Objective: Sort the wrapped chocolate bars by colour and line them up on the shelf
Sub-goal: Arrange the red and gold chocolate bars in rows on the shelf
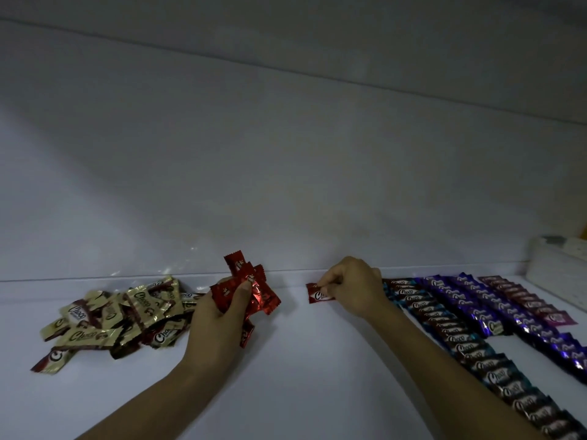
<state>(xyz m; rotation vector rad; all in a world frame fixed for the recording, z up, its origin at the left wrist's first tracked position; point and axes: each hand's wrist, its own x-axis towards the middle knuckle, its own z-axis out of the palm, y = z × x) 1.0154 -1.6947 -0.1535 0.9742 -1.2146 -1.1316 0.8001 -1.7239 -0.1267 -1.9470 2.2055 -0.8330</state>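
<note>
Dim, underexposed, with a cold blue-grey cast. Source not in view. Brightest zone is the white shelf (301, 360) in the lower middle. The back wall (286, 154) darkens steadily toward the top and upper corners. Shadows are soft and barely defined. Small specular glints on the red wrappers (254, 293) and the purple wrappers (521, 328), and faint reflected flecks low on the wall. Wide-angle bowing: the shelf's rear edge and the overhead line curve. Fine detail is grainy and softer toward the right edge.
</note>
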